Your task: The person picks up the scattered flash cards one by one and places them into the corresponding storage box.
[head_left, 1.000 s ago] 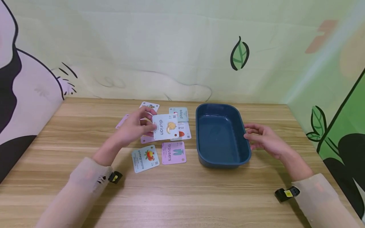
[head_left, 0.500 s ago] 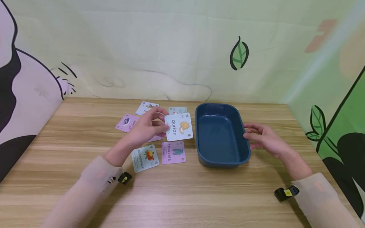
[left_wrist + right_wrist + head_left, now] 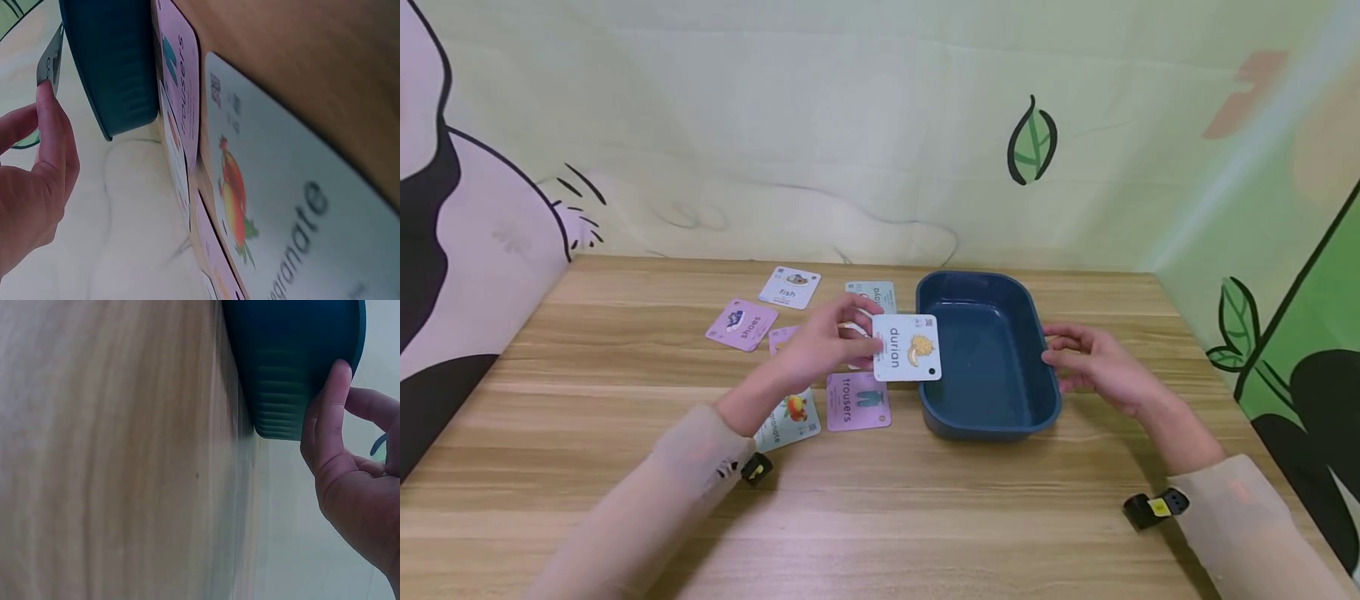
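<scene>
My left hand (image 3: 820,348) pinches a white durian card (image 3: 907,348) by its left edge. The card is raised, its right part overlapping the left rim of a blue tub (image 3: 928,407) in the head view. In the left wrist view the card (image 3: 51,62) appears nearly edge-on. With bent fingers and thumb, my right hand (image 3: 1097,367) holds the tub's right side at the rim; the right wrist view shows the thumb (image 3: 337,381) against the outer wall.
Left of the tub lie several cards: trousers (image 3: 858,402), pomegranate (image 3: 793,421), shoes (image 3: 742,323), fish (image 3: 789,287) and a pitaya card (image 3: 872,293). My left hand and the durian card partly cover others. A printed cloth (image 3: 850,125) hangs behind the wooden table (image 3: 925,517).
My left hand has carried the durian card rightward from above the other cards to the tub's left rim, uncovering the shoes and fish cards. The right hand and tub have stayed in place.
</scene>
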Tool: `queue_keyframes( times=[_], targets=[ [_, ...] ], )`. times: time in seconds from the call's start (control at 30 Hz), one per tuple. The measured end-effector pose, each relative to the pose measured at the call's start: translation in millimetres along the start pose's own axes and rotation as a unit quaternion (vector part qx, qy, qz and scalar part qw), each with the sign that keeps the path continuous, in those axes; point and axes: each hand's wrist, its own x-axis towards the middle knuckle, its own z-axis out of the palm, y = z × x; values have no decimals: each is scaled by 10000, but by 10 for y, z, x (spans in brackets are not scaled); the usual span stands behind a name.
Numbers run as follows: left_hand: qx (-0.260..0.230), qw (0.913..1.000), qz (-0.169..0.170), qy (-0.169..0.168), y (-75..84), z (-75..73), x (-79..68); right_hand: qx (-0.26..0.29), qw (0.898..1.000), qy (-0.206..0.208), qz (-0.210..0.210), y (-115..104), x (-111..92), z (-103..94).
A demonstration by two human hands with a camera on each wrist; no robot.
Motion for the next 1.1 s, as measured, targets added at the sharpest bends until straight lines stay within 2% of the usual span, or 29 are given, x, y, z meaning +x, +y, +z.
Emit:
queue_keyframes(
  times=[0.33,0.77,1.1],
  targets=[
    [234,9994,43,-265,11,158,139,-1,10000,7,2,0,0,-7],
    [604,9963,345,-511,84,357,299,4,10000,-8,4,0,0,-7],
    [1375,9855,723,-684,183,500,379,10,10000,23,38,8,15,-9]
  ],
)
